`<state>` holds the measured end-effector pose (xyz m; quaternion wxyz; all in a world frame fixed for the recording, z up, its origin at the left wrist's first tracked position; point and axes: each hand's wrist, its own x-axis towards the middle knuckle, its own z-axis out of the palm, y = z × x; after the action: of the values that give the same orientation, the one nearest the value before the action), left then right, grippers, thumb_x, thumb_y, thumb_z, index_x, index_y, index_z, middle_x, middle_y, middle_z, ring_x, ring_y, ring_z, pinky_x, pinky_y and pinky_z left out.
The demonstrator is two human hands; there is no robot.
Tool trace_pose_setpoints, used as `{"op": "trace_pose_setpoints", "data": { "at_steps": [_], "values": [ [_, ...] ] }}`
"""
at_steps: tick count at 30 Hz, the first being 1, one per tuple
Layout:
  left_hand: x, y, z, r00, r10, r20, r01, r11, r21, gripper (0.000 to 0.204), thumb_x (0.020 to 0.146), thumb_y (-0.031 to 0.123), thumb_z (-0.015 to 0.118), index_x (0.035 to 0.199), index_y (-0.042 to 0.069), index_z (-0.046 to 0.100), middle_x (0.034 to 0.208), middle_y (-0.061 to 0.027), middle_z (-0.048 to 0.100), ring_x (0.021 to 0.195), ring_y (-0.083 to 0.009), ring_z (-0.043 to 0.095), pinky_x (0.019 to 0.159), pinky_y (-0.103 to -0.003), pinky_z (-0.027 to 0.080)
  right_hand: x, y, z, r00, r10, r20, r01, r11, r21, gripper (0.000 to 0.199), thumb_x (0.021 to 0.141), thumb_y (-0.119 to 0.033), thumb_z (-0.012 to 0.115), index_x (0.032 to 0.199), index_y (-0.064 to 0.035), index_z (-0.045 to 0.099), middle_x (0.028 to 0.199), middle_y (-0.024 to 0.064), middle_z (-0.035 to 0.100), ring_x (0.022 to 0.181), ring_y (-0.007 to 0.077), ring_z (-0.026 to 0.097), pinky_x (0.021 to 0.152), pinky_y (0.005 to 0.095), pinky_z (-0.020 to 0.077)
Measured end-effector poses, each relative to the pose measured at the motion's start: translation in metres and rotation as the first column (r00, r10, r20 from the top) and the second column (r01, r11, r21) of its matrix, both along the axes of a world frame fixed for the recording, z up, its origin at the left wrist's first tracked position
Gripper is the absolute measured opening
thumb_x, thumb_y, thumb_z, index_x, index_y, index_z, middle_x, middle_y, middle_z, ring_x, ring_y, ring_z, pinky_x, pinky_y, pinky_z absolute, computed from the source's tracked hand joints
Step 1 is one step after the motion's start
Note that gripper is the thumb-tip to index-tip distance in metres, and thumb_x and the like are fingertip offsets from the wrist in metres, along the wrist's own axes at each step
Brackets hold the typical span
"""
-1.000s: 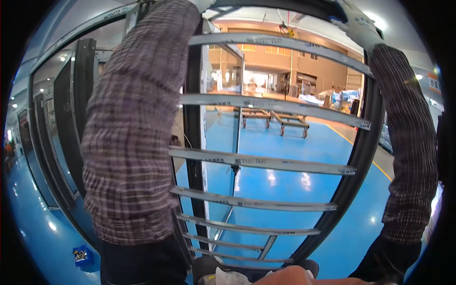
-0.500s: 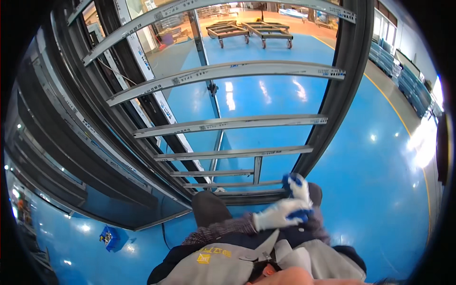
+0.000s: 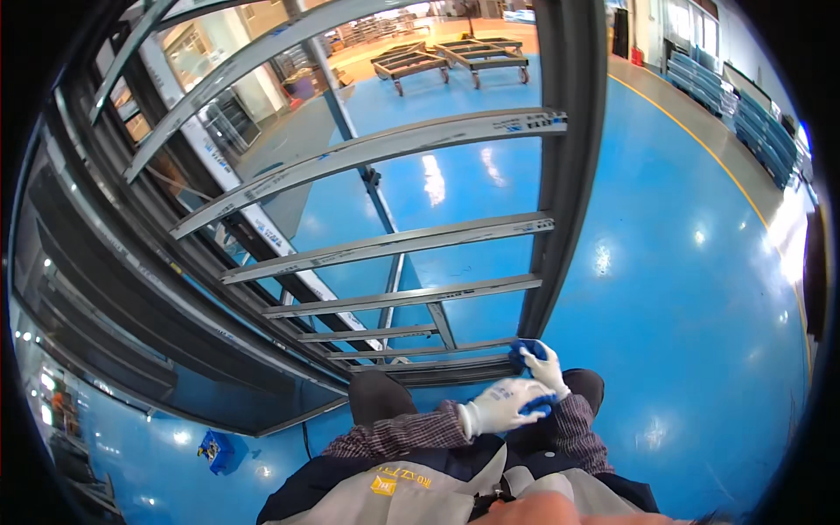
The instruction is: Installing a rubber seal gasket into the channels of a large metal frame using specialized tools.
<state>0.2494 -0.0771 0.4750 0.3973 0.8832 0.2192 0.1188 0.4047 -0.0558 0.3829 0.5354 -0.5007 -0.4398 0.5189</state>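
Both my hands wear white gloves with blue-coated palms and fingers. My left hand point(image 3: 506, 408) is held above my lap, its fingers curled to the right; whatever lies inside them is hidden. Just beyond it, my right hand point(image 3: 544, 369) reaches to the near right corner of a dark metal frame point(image 3: 569, 175). Its blue fingers are bent in at that corner, and I cannot make out anything within them. Several pale metal crossbars point(image 3: 411, 236) span the frame like rungs, and a short upright bar point(image 3: 442, 325) joins two of the nearest ones.
More dark frames and a panel point(image 3: 157, 324) stand close on my left. A blue bin point(image 3: 215, 451) with small items sits on the blue floor behind them. Wheeled wooden carts point(image 3: 477, 59) stand far ahead; blue stacked material point(image 3: 761, 140) lines the right wall.
My view has turned a little, so the frame appears farther left. The right hand, blurred before, now shows clearly at the frame's corner. The left hand stays close beside it.
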Motion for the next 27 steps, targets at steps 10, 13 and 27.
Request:
{"op": "trace_pose_setpoints", "data": {
  "at_steps": [10,13,27],
  "values": [
    [-0.001,-0.024,0.219,0.905,0.057,0.421,-0.386,0.526,0.758,0.035,0.071,0.013,0.071,0.106,0.016,0.067,0.117,-0.0059,0.06,0.113,-0.0261,0.053,0.101,-0.049,0.038,-0.022,-0.068,-0.038,0.716,0.226,0.661,-0.326,0.945,0.03,0.02,0.084,-0.017,0.059,0.097,-0.0027,0.063,0.092,0.016,0.067,0.077,0.0311,0.063,0.07,0.0364,0.0505],
    [-0.018,-0.061,0.208,0.91,0.075,0.409,-0.368,0.604,0.707,0.033,0.071,0.014,0.071,0.104,0.016,0.068,0.116,-0.0059,0.06,0.113,-0.0262,0.053,0.101,-0.049,0.038,-0.035,-0.084,-0.041,0.576,-0.006,0.817,-0.364,0.893,0.264,0.013,0.079,-0.016,0.057,0.087,-0.0071,0.06,0.083,0.0123,0.062,0.07,0.0286,0.058,0.063,0.0369,0.0465],
    [-0.057,-0.15,0.249,0.877,0.394,0.275,-0.477,0.64,0.602,0.024,0.07,0.019,0.072,0.093,0.017,0.069,0.108,-0.0059,0.062,0.112,-0.0272,0.053,0.101,-0.053,0.036,-0.042,-0.143,-0.071,0.656,0.227,0.72,-0.251,0.965,-0.076,0.032,0.087,-0.027,0.054,0.11,-0.0054,0.061,0.106,0.012,0.064,0.091,0.0249,0.06,0.078,0.0336,0.0463]
  ]
}}
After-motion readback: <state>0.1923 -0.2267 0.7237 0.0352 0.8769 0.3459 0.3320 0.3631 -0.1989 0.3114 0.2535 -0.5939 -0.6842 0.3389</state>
